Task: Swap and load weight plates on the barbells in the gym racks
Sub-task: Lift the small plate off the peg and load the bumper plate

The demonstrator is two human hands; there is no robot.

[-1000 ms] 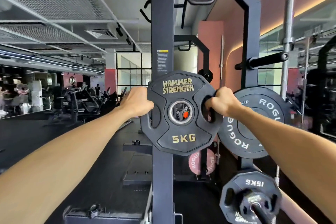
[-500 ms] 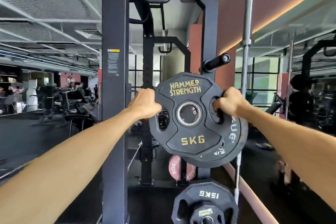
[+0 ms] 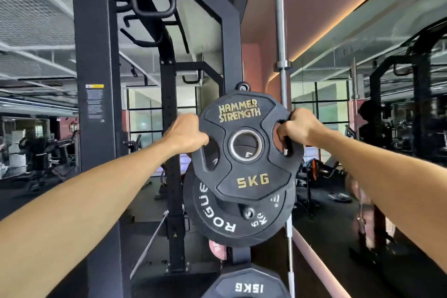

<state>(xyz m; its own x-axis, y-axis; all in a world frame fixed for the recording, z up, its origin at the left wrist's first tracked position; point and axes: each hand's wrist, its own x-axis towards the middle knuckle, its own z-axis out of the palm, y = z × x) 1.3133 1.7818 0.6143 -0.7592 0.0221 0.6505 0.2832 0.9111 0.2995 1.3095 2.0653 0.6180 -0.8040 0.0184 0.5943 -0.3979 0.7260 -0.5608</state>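
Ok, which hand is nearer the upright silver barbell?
Right. The right hand grips the 5KG plate on the side just beside the upright silver barbell; the left hand holds the plate's far edge.

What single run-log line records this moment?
left hand: gripping 5KG plate | right hand: gripping it | plate: held before Rogue plate

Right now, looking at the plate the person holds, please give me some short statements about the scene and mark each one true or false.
1. Both hands, left hand and right hand, grip the 5KG plate. True.
2. The held plate reads ROGUE. False: it reads HAMMER STRENGTH.
3. A Rogue plate hangs behind and below the held plate. True.
4. The held plate is already on the upper peg. False: its centre hole is below the peg.
5. The 15KG plate sits at the bottom of the view. True.
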